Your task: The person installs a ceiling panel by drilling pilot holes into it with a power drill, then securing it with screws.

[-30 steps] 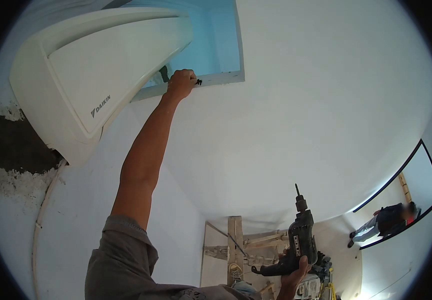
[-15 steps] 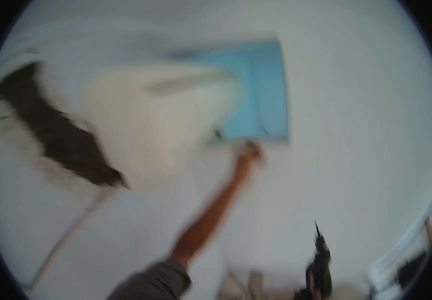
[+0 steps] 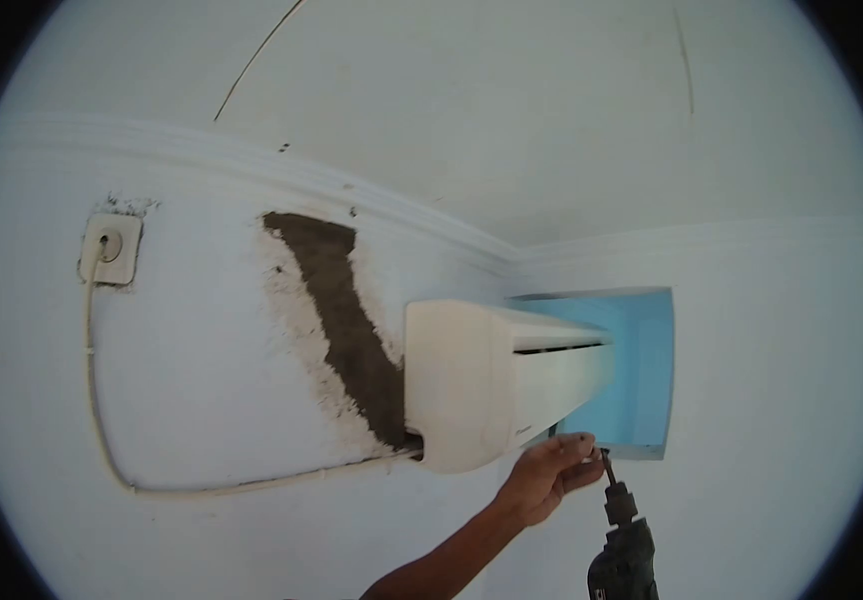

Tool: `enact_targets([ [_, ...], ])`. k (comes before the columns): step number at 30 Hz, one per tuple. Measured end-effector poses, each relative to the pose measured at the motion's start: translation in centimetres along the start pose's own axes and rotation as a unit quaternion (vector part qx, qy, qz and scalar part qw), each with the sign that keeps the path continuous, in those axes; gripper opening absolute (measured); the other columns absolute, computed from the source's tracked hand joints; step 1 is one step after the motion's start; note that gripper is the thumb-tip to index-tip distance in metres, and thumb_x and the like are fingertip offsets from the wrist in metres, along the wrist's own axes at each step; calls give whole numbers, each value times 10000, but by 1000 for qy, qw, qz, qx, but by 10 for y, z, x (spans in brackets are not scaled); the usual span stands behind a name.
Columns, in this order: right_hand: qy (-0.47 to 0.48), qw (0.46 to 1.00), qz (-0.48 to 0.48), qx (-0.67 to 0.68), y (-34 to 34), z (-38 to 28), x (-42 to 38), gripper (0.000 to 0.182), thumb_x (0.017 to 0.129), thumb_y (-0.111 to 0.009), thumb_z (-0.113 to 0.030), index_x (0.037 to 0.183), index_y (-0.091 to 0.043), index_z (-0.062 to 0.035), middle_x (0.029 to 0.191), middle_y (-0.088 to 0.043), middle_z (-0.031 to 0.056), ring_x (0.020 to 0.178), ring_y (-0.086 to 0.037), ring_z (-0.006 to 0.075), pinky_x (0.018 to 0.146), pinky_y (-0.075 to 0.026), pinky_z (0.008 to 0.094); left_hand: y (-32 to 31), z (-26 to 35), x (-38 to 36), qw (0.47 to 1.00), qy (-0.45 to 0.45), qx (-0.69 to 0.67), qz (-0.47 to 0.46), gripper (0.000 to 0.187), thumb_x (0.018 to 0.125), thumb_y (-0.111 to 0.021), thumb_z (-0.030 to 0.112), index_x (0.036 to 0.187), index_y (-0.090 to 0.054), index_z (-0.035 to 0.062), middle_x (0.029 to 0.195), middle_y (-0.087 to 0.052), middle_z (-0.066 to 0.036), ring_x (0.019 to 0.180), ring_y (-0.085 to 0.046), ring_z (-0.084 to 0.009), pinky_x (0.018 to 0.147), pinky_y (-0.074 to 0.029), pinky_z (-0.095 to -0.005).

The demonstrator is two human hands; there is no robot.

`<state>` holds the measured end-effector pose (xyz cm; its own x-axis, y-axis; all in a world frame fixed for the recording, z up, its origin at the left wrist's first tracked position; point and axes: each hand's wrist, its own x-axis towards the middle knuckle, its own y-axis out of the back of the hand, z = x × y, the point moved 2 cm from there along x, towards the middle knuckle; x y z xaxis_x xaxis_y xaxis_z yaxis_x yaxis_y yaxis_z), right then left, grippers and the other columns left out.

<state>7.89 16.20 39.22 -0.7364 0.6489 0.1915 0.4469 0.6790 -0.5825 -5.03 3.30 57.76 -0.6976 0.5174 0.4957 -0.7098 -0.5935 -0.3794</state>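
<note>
My left hand (image 3: 550, 482) reaches up from the bottom with its thumb and fingers pinched together. Its fingertips are at the tip of the bit on a dark power drill (image 3: 624, 560), and anything small between them is too hidden to make out. The drill points upward from the bottom edge. My right hand is out of the picture. Just above and left of my left hand, a white wall-mounted air conditioner (image 3: 460, 385) juts toward a light-blue recess (image 3: 649, 370) in the wall.
A dark, rough patch (image 3: 337, 310) of bare wall runs down to the air conditioner. A white cable (image 3: 252, 490) goes from the unit's lower corner to a wall socket (image 3: 112, 250). Ceiling moulding (image 3: 432, 235) crosses above, and a thin wire (image 3: 257, 62) shows overhead.
The view has swung, and the blur is gone; the socket and ceiling now show. My left hand, earlier stretched up by the recess's lower edge and apart from the drill, is now at the bit's tip.
</note>
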Motion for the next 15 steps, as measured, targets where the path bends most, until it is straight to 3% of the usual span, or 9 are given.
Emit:
enact_targets([
  [3, 40, 999, -29, 17, -9, -20, -21, 220, 596, -651, -254, 656, -626, -43, 627, -634, 98, 584, -552, 223, 582, -492, 338, -4, 37, -18, 995, -69, 53, 49, 235, 923, -621, 123, 1101, -582, -25, 997, -651, -120, 944, -678, -232, 808, -599, -281],
  [5, -68, 977, -85, -183, -17, -10, -11, 235, 551, -615, -257, 665, -631, -52, 610, -624, 122, 566, -549, 247, 601, -496, 364, -3, 59, -28, 987, -101, 92, 83, 230, 916, -629, 112, 1098, -593, -23, 981, -657, -121, 925, -680, -233, 802, -599, -286],
  [6, 298, 938, -179, 8, -32, -13, -13, 248, 578, -567, -265, 667, -636, -43, 630, -628, 128, 562, -554, 254, 590, -495, 376, -3, 70, -33, 985, -104, 98, 94, 230, 916, -629, 112, 1098, -593, -23, 981, -657, -121, 925, -680, -233, 802, -599, -286],
  [10, 238, 943, -234, 12, -55, -3, -35, 359, 699, -618, -332, 813, -652, 7, 664, -635, 121, 591, -574, 251, 604, -505, 368, -5, 111, -61, 965, -154, 169, 131, 203, 907, -636, 95, 1072, -610, -20, 937, -666, -125, 878, -687, -226, 762, -606, -280],
  [12, 217, 929, -263, 142, -75, -2, -48, 530, 804, -659, -440, 993, -610, 54, 874, -642, 144, 703, -601, 239, 629, -526, 359, -8, 131, -75, 950, -182, 208, 144, 195, 903, -635, 84, 1066, -612, -22, 920, -668, -128, 851, -689, -222, 709, -614, -253],
  [13, 200, 930, -267, 155, -83, -1, -52, 530, 804, -659, -440, 993, -610, 54, 874, -642, 144, 703, -601, 239, 629, -526, 359, -10, 142, -83, 945, -178, 224, 158, 195, 903, -635, 84, 1066, -612, -22, 920, -668, -128, 851, -689, -222, 709, -614, -253],
  [15, 267, 917, -266, 131, -95, 2, -63, 659, 823, -685, -496, 1143, -529, 59, 1093, -574, 166, 810, -604, 240, 651, -544, 356, -18, 162, -97, 932, -193, 254, 174, 189, 904, -630, 76, 1061, -610, -26, 923, -666, -129, 844, -689, -220, 697, -615, -238],
])
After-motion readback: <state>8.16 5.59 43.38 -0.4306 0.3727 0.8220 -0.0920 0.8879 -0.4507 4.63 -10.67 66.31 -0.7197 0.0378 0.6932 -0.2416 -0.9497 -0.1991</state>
